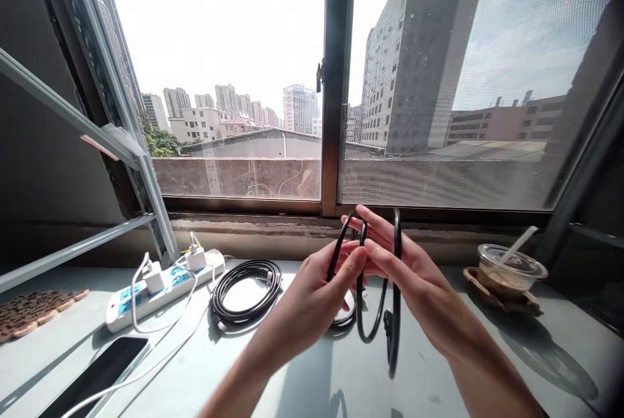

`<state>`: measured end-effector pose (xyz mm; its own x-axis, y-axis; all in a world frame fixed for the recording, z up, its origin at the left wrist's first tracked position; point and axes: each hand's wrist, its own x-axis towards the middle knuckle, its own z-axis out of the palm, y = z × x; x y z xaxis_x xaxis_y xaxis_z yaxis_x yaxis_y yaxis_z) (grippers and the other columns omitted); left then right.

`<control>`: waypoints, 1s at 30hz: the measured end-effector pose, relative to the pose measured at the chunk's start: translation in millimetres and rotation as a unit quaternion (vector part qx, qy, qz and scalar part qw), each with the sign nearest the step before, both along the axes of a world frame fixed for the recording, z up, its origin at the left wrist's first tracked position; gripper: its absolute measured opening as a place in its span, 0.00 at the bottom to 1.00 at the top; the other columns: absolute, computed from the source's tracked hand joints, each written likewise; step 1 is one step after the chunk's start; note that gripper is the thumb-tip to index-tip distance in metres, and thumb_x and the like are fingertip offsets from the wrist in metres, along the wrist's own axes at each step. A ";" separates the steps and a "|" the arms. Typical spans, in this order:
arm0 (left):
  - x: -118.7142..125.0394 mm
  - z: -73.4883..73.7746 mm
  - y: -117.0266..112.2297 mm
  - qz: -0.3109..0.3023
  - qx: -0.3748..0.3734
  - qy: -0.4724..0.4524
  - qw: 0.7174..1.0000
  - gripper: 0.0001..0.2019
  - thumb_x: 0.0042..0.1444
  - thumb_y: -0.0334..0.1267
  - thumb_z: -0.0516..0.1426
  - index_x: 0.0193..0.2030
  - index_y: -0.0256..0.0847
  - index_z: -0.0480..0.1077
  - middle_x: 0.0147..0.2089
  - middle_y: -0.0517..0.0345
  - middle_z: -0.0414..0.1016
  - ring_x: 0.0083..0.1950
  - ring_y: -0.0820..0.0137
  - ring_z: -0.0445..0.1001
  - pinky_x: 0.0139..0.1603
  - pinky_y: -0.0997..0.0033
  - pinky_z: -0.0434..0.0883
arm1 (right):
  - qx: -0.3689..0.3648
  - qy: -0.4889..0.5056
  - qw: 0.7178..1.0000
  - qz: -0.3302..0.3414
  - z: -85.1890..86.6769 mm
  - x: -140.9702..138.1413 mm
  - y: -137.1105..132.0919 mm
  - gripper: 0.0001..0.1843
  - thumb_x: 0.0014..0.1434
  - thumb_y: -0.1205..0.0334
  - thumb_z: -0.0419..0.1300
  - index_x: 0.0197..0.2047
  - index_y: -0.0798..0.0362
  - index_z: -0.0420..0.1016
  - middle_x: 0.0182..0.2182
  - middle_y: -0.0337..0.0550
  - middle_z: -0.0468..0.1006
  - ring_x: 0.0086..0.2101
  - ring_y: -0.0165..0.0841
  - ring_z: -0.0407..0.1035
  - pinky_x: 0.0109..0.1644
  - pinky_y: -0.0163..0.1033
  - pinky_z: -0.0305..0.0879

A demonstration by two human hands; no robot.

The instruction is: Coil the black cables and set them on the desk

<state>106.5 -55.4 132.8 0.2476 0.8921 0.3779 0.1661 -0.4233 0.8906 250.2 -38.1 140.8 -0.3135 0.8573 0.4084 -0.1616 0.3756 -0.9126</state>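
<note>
A thick black cable (396, 301) hangs in loose loops in the air between my two hands, above the table. My left hand (319, 291) pinches one strand between thumb and fingers. My right hand (418, 268) has its fingers threaded among the loops and closed around them, its fingertips meeting those of the left. A dark connector (389, 326) dangles at the low right part of the loops. Below and behind my left hand lies another black coil (344, 326), mostly hidden. To the left, a neatly wound black cable coil (219, 294) with pale-tipped ends rests on the table.
A white power strip (117, 320) with chargers and white cords stands at the left, near a phone (95, 379). A lidded cup (509, 275) with a straw sits on a brown holder (529, 304) at the right. Metal framing (158, 203) rises at left before the window.
</note>
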 end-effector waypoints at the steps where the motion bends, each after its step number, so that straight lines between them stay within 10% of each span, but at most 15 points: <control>1: -0.2 -0.9 0.1 -0.002 -0.005 -0.002 1.000 0.21 0.61 0.53 0.49 0.46 0.37 0.70 0.31 0.57 0.68 0.30 0.73 0.67 0.24 0.80 0.68 | 0.005 0.002 1.000 0.001 1.0 -0.3 -0.2 0.35 0.59 0.49 0.57 0.65 0.52 0.55 0.58 0.51 0.65 0.49 0.37 0.70 0.44 0.37 0.72; 11: 1.5 0.2 6.8 0.157 0.094 -0.107 0.977 0.21 0.64 0.51 0.44 0.34 0.38 0.68 0.31 0.55 0.71 0.33 0.72 0.70 0.26 0.78 0.68 | -0.015 0.011 1.000 0.003 2.2 -3.1 -5.4 0.36 0.60 0.46 0.54 0.68 0.46 0.49 0.37 0.47 0.76 0.20 0.24 0.63 0.16 0.27 0.60; 14: 1.8 -1.8 16.8 0.225 0.161 -0.213 0.937 0.20 0.63 0.52 0.44 0.32 0.39 0.65 0.30 0.57 0.68 0.32 0.73 0.70 0.24 0.77 0.69 | -0.046 0.019 0.999 -0.014 3.4 1.3 -1.1 0.35 0.59 0.45 0.56 0.65 0.46 0.55 0.34 0.46 0.76 0.16 0.22 0.57 0.11 0.24 0.47; 24: -10.0 0.6 29.9 0.320 0.332 -0.337 0.821 0.16 0.65 0.49 0.43 0.29 0.43 0.57 0.27 0.63 0.60 0.27 0.76 0.62 0.22 0.77 0.62 | 0.096 -0.004 0.980 -0.174 2.2 23.0 23.9 0.22 0.57 0.44 0.59 0.43 0.55 0.74 0.19 0.38 0.70 0.13 0.23 0.57 0.14 0.29 0.55; 30: 9.0 -11.7 29.6 0.269 0.269 -0.319 0.868 0.18 0.65 0.51 0.43 0.28 0.42 0.54 0.24 0.66 0.58 0.21 0.80 0.58 0.20 0.79 0.59 | 0.139 -0.027 0.989 0.046 -9.8 -3.3 17.2 0.26 0.63 0.44 0.50 0.61 0.46 0.59 0.36 0.41 0.75 0.15 0.20 0.60 0.14 0.28 0.51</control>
<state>115.4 -25.8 121.1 -0.5630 0.4654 0.6829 0.0135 -0.8210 0.5707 246.9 -20.8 131.0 -0.4129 0.6810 0.6048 -0.1607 0.5991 -0.7844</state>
